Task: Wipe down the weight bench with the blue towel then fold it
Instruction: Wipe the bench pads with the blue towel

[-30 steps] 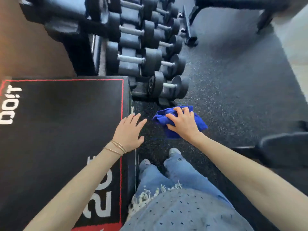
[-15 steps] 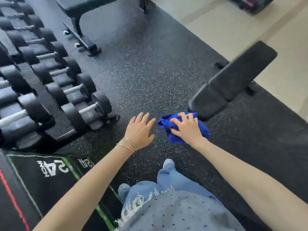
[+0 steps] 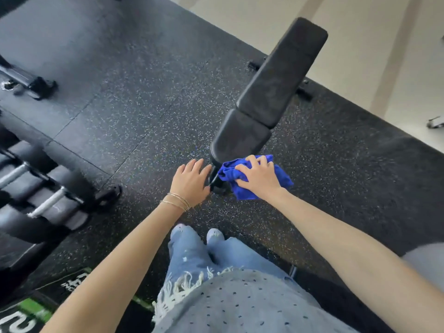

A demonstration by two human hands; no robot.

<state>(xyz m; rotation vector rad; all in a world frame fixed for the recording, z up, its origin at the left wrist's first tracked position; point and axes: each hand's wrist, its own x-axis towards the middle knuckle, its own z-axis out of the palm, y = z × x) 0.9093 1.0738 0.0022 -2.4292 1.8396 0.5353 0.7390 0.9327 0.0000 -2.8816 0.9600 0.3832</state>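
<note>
Both hands now meet the near end of the black weight bench (image 3: 276,75), which lay off at two o'clock half a second ago. The right hand (image 3: 260,177) grips the bunched blue towel (image 3: 228,173) at the seat pad's six o'clock edge. The left hand (image 3: 191,182), fingers straight, is at the towel's nine o'clock. Dumbbells (image 3: 48,203) lie farther toward nine.
</note>
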